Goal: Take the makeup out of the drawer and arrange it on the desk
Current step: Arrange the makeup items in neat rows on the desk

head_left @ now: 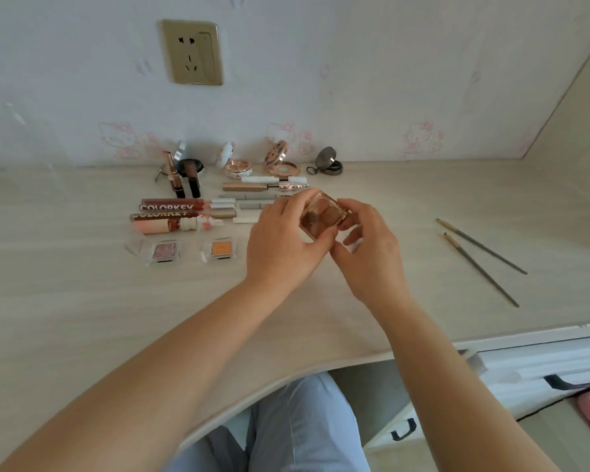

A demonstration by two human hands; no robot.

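Note:
A square clear-cased eyeshadow palette [322, 216] with brown pans is held above the desk [82, 301] between both hands. My left hand [280, 243] grips its left side, with the thumb under its near edge. My right hand [372, 247] pinches its right side. To the left lie rows of makeup: two small single eyeshadows, one pink [164, 251] and one orange [221, 248], lip gloss tubes [184, 209], lipsticks [181, 178], grey pencils [249, 201] and open compacts [281, 163] along the wall.
Two thin makeup brushes [481, 253] lie on the desk at the right. An open drawer [539, 376] shows below the desk edge at lower right, with something pink inside. A wall socket [193, 52] is above the makeup. My knees are under the desk.

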